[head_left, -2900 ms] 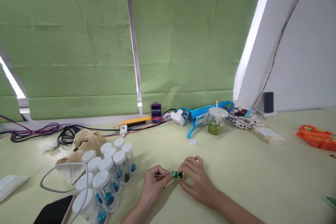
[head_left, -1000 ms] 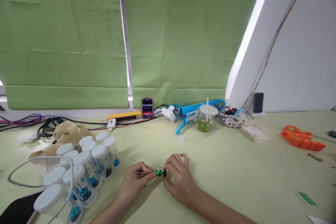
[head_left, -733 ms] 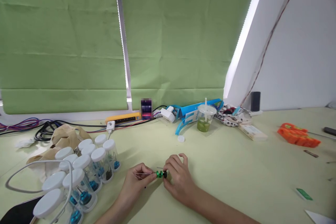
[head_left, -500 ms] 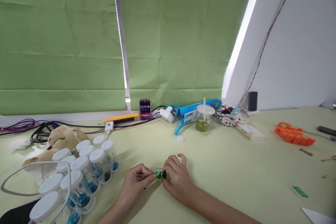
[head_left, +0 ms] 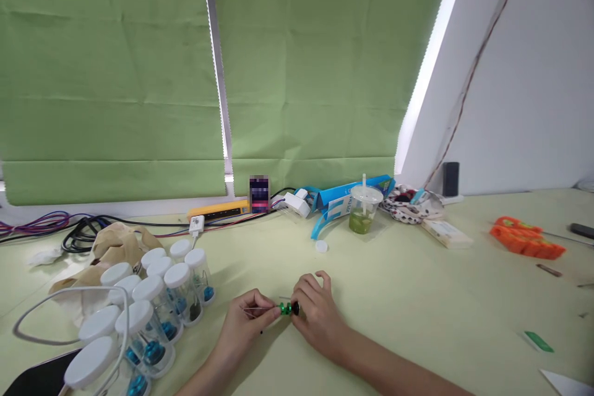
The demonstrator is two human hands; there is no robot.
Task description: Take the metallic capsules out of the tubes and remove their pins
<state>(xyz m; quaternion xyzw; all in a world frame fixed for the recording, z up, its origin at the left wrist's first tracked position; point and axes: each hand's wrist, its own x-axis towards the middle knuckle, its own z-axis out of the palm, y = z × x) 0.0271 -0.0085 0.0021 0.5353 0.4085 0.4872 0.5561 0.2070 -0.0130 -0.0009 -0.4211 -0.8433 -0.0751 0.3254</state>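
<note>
The left hand (head_left: pixel 242 322) is pinching a shiny green ribbed piece (head_left: pixel 284 309), the right hand (head_left: pixel 319 310) gripping its round black end (head_left: pixel 296 308) beside that pinch.

Ahead of you, two green blinds hang side by side, the left blind (head_left: pixel 116 74) and the right blind (head_left: pixel 315 62), both marked with level creases. A narrow pale strip (head_left: pixel 216 62) slants between them, and a bright gap (head_left: pixel 408 136) lets light in along the right blind's outer edge. Under the left blind you see a white sill (head_left: pixel 153 207). On your right stands a white wall (head_left: pixel 533 86), crossed by a slanting reddish-brown line (head_left: pixel 479 52), cord or crack unclear. Your pale yellow-green surface (head_left: pixel 394 309) carries soft shadows.
</note>
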